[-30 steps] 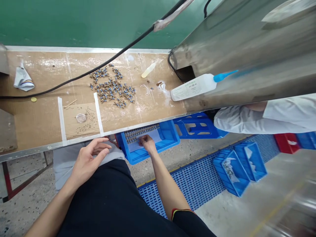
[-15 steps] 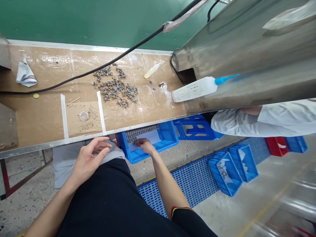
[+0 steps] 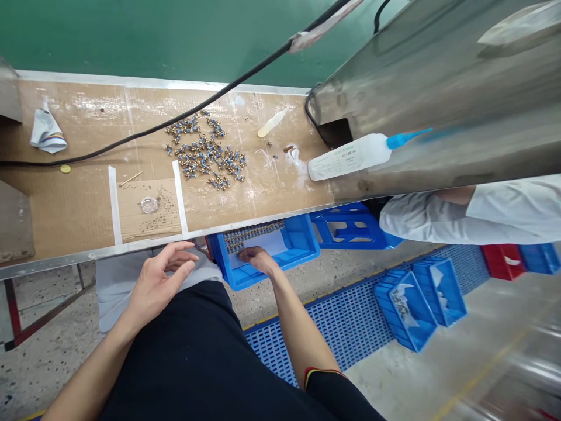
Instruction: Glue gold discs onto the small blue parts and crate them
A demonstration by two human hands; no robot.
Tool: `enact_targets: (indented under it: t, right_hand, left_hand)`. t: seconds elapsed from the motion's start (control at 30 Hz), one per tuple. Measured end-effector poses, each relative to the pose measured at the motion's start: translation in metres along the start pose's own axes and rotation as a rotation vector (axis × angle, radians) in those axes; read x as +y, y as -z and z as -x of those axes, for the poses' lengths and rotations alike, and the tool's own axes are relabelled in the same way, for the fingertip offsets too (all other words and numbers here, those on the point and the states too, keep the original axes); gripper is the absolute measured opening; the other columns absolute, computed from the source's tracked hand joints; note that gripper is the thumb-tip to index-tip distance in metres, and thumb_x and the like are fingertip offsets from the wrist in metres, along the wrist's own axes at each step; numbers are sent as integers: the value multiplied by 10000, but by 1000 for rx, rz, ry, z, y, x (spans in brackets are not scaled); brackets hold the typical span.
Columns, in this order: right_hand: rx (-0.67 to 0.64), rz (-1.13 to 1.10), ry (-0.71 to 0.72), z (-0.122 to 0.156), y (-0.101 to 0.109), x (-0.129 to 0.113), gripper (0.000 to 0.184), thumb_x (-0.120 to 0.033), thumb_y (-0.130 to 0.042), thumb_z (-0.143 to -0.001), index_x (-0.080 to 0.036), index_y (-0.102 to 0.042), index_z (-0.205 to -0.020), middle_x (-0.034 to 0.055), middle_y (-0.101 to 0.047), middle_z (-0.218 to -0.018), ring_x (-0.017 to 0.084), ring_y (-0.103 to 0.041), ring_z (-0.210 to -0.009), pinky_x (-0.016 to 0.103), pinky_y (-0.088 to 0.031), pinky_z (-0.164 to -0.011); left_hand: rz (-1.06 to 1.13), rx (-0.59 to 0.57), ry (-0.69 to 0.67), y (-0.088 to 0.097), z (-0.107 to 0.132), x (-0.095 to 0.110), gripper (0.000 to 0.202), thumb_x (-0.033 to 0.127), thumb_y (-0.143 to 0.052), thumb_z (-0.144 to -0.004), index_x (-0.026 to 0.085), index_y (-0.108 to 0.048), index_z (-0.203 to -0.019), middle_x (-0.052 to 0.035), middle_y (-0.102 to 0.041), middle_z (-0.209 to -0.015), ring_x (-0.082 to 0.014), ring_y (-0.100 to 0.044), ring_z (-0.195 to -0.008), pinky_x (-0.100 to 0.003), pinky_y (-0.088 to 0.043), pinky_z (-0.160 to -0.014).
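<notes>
My right hand (image 3: 257, 258) reaches down into a blue bin (image 3: 302, 241) below the bench edge, fingers bent over a row of small brass-and-blue parts (image 3: 252, 233) lying on white paper; what it holds, if anything, is hidden. My left hand (image 3: 158, 279) rests over my lap near the bench edge with fingers loosely curled and apart, holding nothing. On the cardboard-covered bench (image 3: 65, 210) lies a scattered pile of the same small brass-and-blue parts (image 3: 204, 155).
A white squeeze bottle with a blue nozzle (image 3: 355, 156) lies beside a large steel housing (image 3: 438, 88). A black cable (image 3: 131, 139) crosses the bench. Another person's white sleeve (image 3: 460, 213) is at right. More blue bins (image 3: 421, 301) sit on the floor.
My right hand has shifted slightly left inside the blue bin. The view has drifted a little; my left hand stays put.
</notes>
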State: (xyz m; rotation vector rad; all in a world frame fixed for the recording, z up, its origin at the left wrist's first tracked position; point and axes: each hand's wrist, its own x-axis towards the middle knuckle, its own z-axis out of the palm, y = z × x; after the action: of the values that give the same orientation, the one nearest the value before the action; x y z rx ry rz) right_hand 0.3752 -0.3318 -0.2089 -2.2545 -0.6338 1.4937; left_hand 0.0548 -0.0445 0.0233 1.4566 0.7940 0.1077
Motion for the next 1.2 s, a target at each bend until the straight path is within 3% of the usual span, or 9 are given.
enact_targets:
  t: [0.47, 0.73, 0.87, 0.93, 1.0, 1.03, 1.1, 1.13, 1.2]
  right_hand:
    - [-50, -128, 29, 5, -3, -17, 327, -489, -799, -1070, -165, -776, -1108, 54, -801, -1158, 237, -775, -1082, 461, -652, -1027]
    - [-33, -119, 24, 23, 3, -54, 345, -522, -824, -985, -178, -801, -981, 65, -838, -1043, 255, -789, -1017, 450, -635, -1018]
    - [-144, -104, 95, 68, 33, -100, 370, -566, -841, -876, -197, -851, -897, 102, -871, -1009, 313, -803, -1028, 436, -636, -995]
    - [-243, -101, 161, 96, 53, -137, 386, -595, -852, -888, -215, -875, -951, 87, -873, -1027, 302, -810, -1031, 423, -645, -979]
    - [-254, -100, 303, 115, 70, -181, 358, -586, -829, -962, -242, -882, -1042, 66, -870, -1102, 277, -805, -1086, 406, -639, -1003]
    - [-165, -99, 401, 119, 75, -205, 336, -568, -813, -995, -247, -878, -1071, 60, -866, -1118, 264, -800, -1091, 400, -633, -1005]
    - [137, -69, 577, 115, 82, -251, 292, -515, -783, -1041, -244, -862, -1115, 50, -858, -1112, 239, -787, -1057, 388, -619, -982]
    - [289, -27, 645, 107, 83, -271, 268, -483, -768, -1053, -236, -854, -1112, 46, -852, -1086, 229, -777, -1022, 382, -608, -959]
    - [472, 94, 743, 86, 81, -306, 218, -406, -727, -1069, -220, -837, -1091, 43, -833, -1041, 212, -753, -955, 369, -583, -917]
  left_hand:
    - [-22, 8, -5, -1, 1, 2, 365, 475, -744, -1074, 323, -723, -1405, -32, -881, -1228, -266, -838, -1179, -397, -643, -1031]
    - [-12, 6, -32, -1, 1, 1, 372, 466, -735, -1076, 292, -723, -1404, -57, -881, -1228, -279, -849, -1155, -425, -666, -1058]
    - [-18, 6, -8, 3, 3, -2, 366, 477, -724, -1083, 313, -722, -1410, -47, -878, -1240, -273, -850, -1160, -390, -683, -994]
    - [-22, 6, 2, 5, 4, -4, 372, 493, -717, -1087, 323, -721, -1418, -49, -874, -1256, -278, -849, -1159, -374, -689, -935]
    - [-26, 12, -5, 7, 4, -5, 372, 494, -711, -1092, 323, -718, -1422, -53, -871, -1265, -278, -846, -1154, -371, -686, -922]
    - [-27, 17, -12, 7, 4, -6, 369, 490, -708, -1095, 322, -717, -1423, -54, -869, -1267, -276, -845, -1155, -374, -684, -934]
    - [-21, 33, -21, 10, 6, -7, 366, 491, -706, -1098, 321, -717, -1422, -57, -867, -1271, -274, -843, -1156, -387, -684, -965]
    - [-16, 45, -22, 13, 9, -8, 369, 499, -709, -1097, 320, -719, -1419, -60, -868, -1269, -275, -843, -1157, -395, -687, -977]
    - [0, 92, -17, 24, 18, -10, 389, 530, -725, -1085, 313, -729, -1407, -73, -868, -1269, -289, -842, -1170, -420, -700, -1002]
